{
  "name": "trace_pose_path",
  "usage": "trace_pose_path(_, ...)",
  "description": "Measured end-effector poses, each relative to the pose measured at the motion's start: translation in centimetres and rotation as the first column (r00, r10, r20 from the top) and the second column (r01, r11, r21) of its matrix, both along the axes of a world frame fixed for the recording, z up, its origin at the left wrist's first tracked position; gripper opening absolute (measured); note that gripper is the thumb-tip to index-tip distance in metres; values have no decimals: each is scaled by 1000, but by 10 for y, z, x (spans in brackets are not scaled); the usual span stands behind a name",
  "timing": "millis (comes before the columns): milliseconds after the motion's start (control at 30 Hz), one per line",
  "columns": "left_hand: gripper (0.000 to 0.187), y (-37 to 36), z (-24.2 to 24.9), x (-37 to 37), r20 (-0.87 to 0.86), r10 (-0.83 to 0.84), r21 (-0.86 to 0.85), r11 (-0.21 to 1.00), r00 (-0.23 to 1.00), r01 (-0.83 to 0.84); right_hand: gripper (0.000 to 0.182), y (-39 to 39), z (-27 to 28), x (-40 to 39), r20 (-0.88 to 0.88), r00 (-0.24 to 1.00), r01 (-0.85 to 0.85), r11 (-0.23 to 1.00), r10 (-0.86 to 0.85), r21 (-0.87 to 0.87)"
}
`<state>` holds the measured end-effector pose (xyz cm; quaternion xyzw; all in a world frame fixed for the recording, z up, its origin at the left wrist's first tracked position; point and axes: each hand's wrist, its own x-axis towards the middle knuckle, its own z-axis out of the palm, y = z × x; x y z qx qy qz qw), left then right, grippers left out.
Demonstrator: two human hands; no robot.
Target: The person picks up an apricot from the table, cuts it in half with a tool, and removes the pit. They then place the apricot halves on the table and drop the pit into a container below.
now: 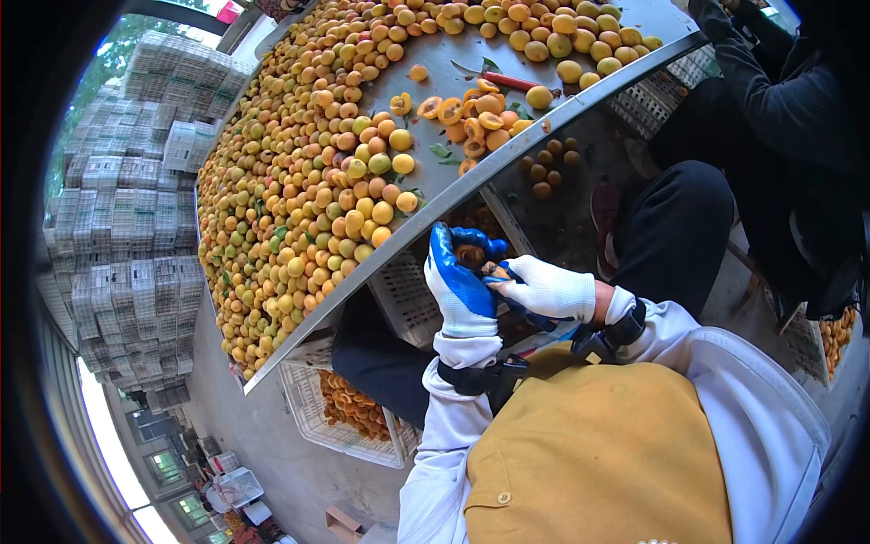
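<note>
My left hand (pixel 459 283), in a white glove with a blue coated palm, is curled around an apricot (pixel 496 271) just below the table edge. My right hand (pixel 550 288), in a matching glove, meets it from the right, its thumb pressed to the orange fruit. The fingers cover most of the apricot. On the metal table (pixel 435 77) above the hands lie a heap of whole apricots (pixel 308 199) and a small pile of halved apricots (pixel 476 118). A knife with a red handle (pixel 509 81) rests beside the halves.
A white crate (pixel 304 412) of orange fruit pieces (pixel 352 405) stands on the floor below the table. Several brownish fruits (pixel 548 168) lie under the table's edge. Another person in dark clothes (pixel 770 109) sits at the right. Stacked crates (pixel 136 236) rise at the left.
</note>
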<state>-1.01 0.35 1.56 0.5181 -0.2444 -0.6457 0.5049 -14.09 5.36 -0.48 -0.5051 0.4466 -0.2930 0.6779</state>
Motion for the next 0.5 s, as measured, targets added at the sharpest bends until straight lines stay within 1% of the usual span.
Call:
trace_pose_path(33,42,0,0,2,-1,1,-2,1000,1000,-1,42,-1,0,-1,-1,1000,-1,1000,1,-2)
trace_pose_path(100,43,0,1,7,-87,-169,-66,984,982,164,43,0,0,-4,69,995,-70,996,67,51)
trace_pose_path(133,43,1,2,8,-89,-166,-67,985,982,161,43,2,1,-5,67,995,-74,996,70,51)
trace_pose_path(200,44,0,9,10,-141,-222,-66,975,965,214,44,4,7,-7,283,957,-114,974,56,194)
trace_pose_path(233,44,2,11,8,-111,-209,-72,977,972,202,32,4,7,-1,351,936,-61,989,9,137)
trace_pose_path(267,44,1,13,8,-113,-210,-74,976,971,203,32,5,6,-3,349,937,-59,989,8,136)
trace_pose_path(333,45,0,18,9,-247,-194,-82,980,949,179,32,7,3,-11,616,787,-258,898,-17,355)
trace_pose_path(367,46,-3,13,16,-253,-190,-109,980,949,167,32,9,4,-12,613,790,-261,898,-11,353)
trace_pose_path(400,46,-5,9,21,-254,-185,-116,980,949,160,31,9,4,-13,643,766,-290,892,-2,348)
trace_pose_path(433,47,-9,5,27,-159,-161,-177,975,974,132,31,8,5,-11,673,739,-319,884,8,340)
trace_pose_path(467,49,-12,2,33,-64,-128,-239,965,990,109,31,7,6,-8,674,739,-327,884,18,334)
trace_pose_path(500,50,-18,2,41,-169,-133,-280,956,976,82,36,6,6,-3,507,862,-189,929,2,317)
